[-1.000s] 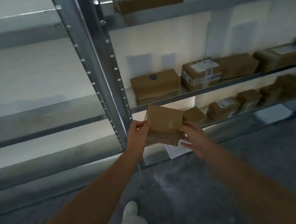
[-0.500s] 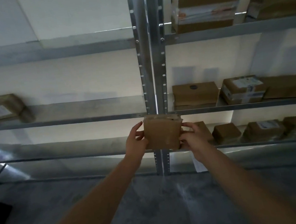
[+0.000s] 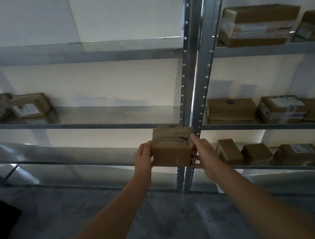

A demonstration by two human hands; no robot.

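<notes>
Head view: we clamp the box (image 3: 172,150) between left hand (image 3: 143,156) and right hand (image 3: 204,152), fingers curled round it, just before the post (image 3: 194,88). Risk: box clips the post, slips.

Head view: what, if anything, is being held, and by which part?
A small cardboard box, gripped by its two sides: left hand on its left side, right hand on its right side.

Both arms are stretched fwd; L hand (image 3: 142,157) & R hand (image 3: 204,151) are held level, palms facing, fingers curled on box (image 3: 171,155) sides.
</notes>
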